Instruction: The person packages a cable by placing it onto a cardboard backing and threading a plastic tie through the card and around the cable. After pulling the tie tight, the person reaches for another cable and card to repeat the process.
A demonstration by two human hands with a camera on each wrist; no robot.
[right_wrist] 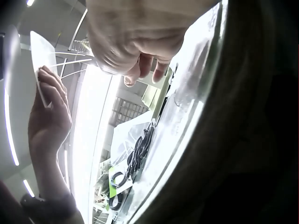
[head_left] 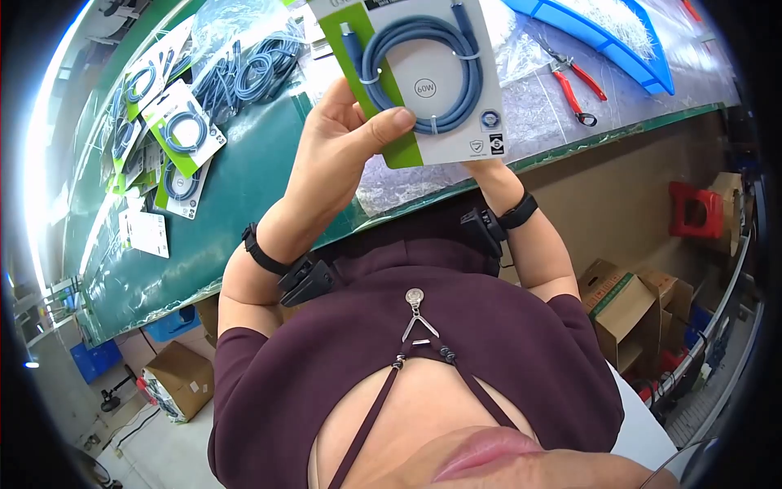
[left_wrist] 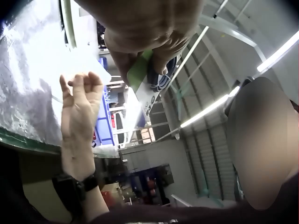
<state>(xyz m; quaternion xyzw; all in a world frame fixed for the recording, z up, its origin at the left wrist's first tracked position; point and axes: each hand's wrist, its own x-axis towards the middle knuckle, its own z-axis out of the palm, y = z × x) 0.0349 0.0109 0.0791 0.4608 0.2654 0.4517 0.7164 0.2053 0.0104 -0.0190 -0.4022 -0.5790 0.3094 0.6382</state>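
Pinching the cable pack (head_left: 423, 85) by its green edge alone, the left hand (head_left: 342, 138) could let it slip; the grip of the right hand (head_left: 491, 173) fingers behind it is unclear.

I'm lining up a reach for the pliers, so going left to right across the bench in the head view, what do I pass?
Carded blue cables → bag of loose blue cables → cable package, gripped by the left hand → red-handled pliers → blue tray.

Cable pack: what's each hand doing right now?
Left hand: holding the cable pack, thumb on its front.
Right hand: behind the pack; its grip cannot be told.
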